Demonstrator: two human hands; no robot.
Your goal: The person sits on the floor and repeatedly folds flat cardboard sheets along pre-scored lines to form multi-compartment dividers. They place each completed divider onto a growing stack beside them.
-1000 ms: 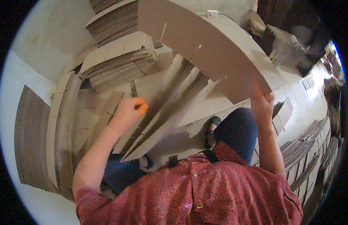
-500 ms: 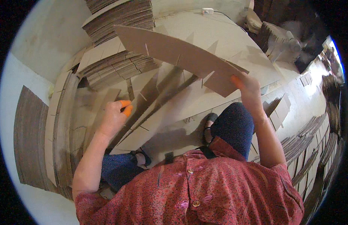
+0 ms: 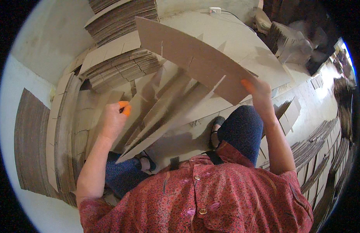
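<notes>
A long brown cardboard strip [image 3: 203,58] with slots slants across the middle, gripped at its right end by my right hand [image 3: 260,93]. Below it, thinner cardboard cross strips [image 3: 168,112] fan out toward my lap, blurred by motion; some seem to sit in the slots. To their left is my left hand [image 3: 116,118], with orange covers on its fingertips. Its fingers are curled closed, and nothing shows between the visible tips. Another orange cover shows on my right hand.
Stacked cardboard strips [image 3: 122,68] lie at the far left, with a taller stack [image 3: 123,23] behind. More cardboard stands against the left wall [image 3: 32,139]. Rows of upright cardboard pieces [image 3: 315,155] fill the right side. A small white device [image 3: 215,11] with a cable lies at the back.
The long strip's far left end has swung up and to the right. The cross strips have spread toward my lap. My left hand has shifted slightly left.
</notes>
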